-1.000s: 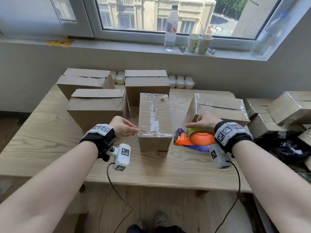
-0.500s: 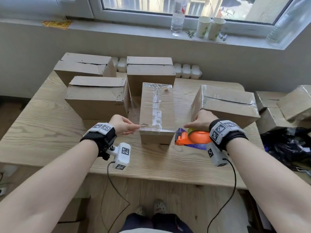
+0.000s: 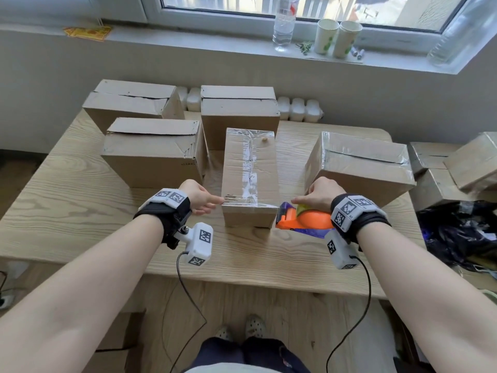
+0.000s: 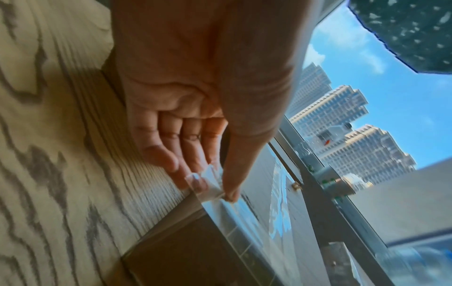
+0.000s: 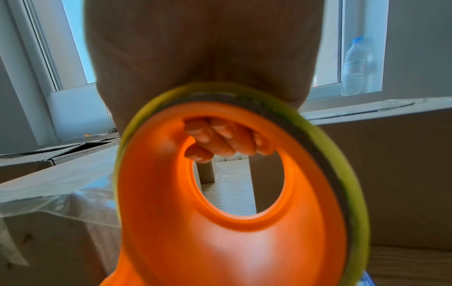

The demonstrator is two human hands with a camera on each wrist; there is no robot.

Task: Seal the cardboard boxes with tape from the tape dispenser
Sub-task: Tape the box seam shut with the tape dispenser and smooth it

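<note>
A pale wooden desk (image 3: 67,189) stands below a window, seen from above by the person working at it. At its far left sit two plain brown cardboard boxes (image 3: 152,152), unsealed, one behind the other, with a third plain box (image 3: 239,114) just right of them at the back. The person's left hand (image 3: 199,196) rests at the near left corner of a narrow brown cardboard box (image 3: 250,179) standing in the middle of the desk; the wrist view shows thumb and fingertips pinching the loose end of a strip of clear tape (image 4: 208,183), which runs across the box's near top edge. A shiny band of tape already lies lengthwise along the box's top. Just right of this box, the right hand (image 3: 320,193) has its grip closed around an orange plastic tape dispenser carrying a yellow-rimmed roll (image 3: 304,219), fingers curled through its round opening, its nose touching the box's near right corner. Further right stands a larger cardboard box wrapped in clear tape (image 3: 360,165). Past the desk's right edge, more taped boxes (image 3: 457,168) are piled beside dark plastic bags (image 3: 462,232).
</note>
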